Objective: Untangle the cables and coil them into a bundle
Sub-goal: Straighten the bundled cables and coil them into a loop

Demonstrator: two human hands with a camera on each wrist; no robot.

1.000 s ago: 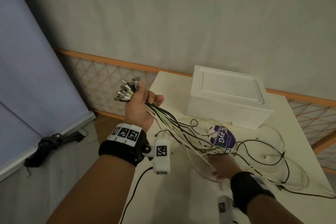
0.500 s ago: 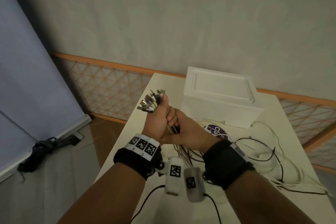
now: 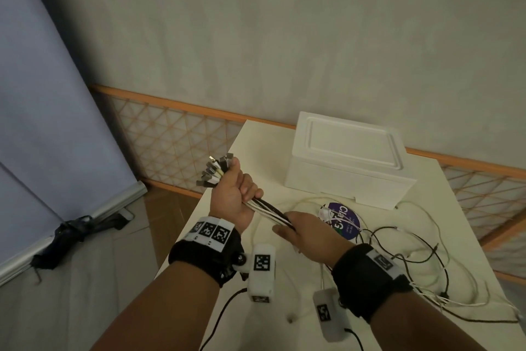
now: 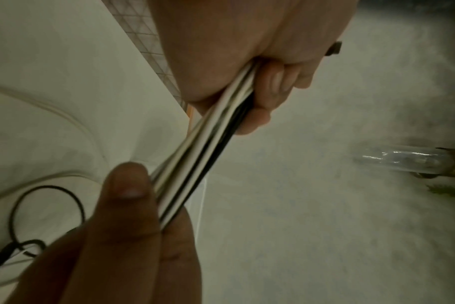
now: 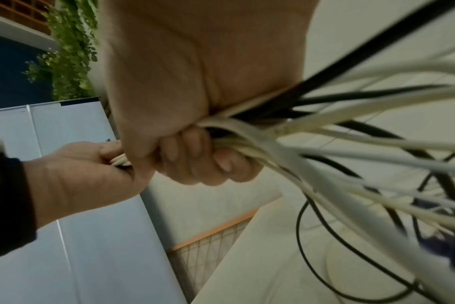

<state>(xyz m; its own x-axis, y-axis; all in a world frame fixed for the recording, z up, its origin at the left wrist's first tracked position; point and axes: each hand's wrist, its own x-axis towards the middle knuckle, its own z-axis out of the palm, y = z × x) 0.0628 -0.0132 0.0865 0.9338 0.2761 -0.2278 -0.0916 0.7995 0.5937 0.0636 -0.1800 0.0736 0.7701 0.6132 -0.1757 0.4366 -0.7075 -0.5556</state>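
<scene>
A bunch of black and white cables [image 3: 269, 209] runs taut between my two hands above the table's left edge. My left hand [image 3: 233, 194] grips the bunch just below its metal plugs [image 3: 215, 172], which fan out above the fist. My right hand [image 3: 301, 229] closes round the same bunch a short way down. The left wrist view shows the cables [image 4: 208, 148] leaving the left fingers [image 4: 270, 88] and passing under the right hand's thumb [image 4: 127, 195]. In the right wrist view the cables [image 5: 325, 144] splay out of my right hand [image 5: 190, 160]. The loose tails [image 3: 427, 265] lie looped on the table.
A white foam box [image 3: 350, 162] stands at the back of the white table [image 3: 256, 145]. A round purple-labelled lid [image 3: 343, 219] lies under the cables in front of it. To the left, the floor, an orange lattice fence [image 3: 170, 145] and a grey-blue panel [image 3: 42, 94].
My right hand rose from the table to the bunch against the left fist, then slid down the cables away from it. The left hand came down and right.
</scene>
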